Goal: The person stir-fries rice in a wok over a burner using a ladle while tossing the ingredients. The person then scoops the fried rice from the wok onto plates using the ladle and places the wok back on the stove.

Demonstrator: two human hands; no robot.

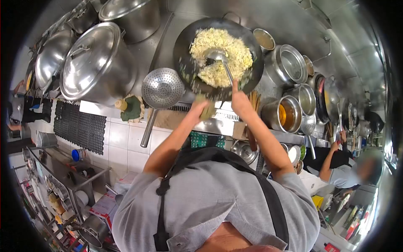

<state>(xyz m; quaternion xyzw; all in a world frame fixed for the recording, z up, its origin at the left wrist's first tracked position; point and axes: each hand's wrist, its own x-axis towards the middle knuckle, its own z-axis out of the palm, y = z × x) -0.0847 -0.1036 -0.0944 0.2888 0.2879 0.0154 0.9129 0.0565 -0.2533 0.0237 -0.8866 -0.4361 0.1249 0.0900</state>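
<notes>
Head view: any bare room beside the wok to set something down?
Left: the steel patch between the nearer large lidded pot and the wok, beyond the perforated strainer, looks bare, though a dark line crosses it. Right: only a narrow steel gap before the packed pots. Crowded: the wok's near rim, with the left hand and right hand.

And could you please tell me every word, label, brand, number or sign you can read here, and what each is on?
No text is legible in this view.
Red-and-white cardboard box, lower left: any print is too small and blurred to read.
Black round metal wok and long-handled silver metal ladle: no lettering visible.
</notes>
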